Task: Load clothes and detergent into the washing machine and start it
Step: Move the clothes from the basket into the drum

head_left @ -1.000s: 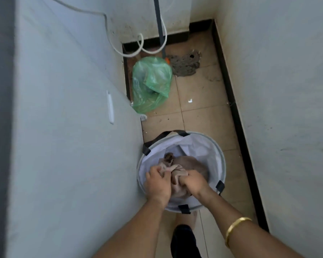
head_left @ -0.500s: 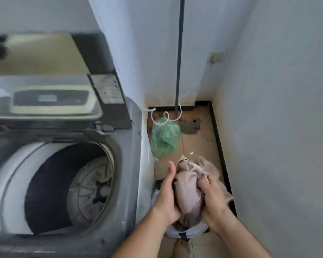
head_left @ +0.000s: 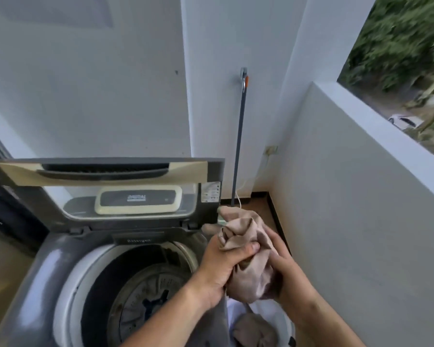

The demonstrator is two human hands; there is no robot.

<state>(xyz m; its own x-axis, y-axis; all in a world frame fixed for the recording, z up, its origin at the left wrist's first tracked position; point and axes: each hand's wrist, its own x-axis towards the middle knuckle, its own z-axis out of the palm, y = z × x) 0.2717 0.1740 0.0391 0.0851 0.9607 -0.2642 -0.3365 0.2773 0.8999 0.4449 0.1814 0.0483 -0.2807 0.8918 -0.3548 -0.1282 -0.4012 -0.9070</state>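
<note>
A bundle of beige cloth [head_left: 248, 249] hangs in the air beside the right rim of the grey top-loading washing machine [head_left: 45, 266]. My left hand [head_left: 223, 264] grips the bundle from the left, thumb across its front. My right hand [head_left: 286, 269] holds it from the right. The machine's lid [head_left: 105, 171] stands upright and the drum [head_left: 145, 294] lies open with its pulsator showing. Below my hands sits the white laundry basket [head_left: 283, 321] with another brownish garment [head_left: 256, 331] inside.
A dark pole [head_left: 238, 146] hangs from a wall hook behind the machine. A white parapet wall [head_left: 361, 196] runs close on the right, with greenery beyond it. A narrow strip of brown floor [head_left: 261, 206] lies between machine and wall.
Both hands have lifted the beige cloth out of the basket and up to the machine's rim. The view has swung up from the floor to the open drum and lid.
</note>
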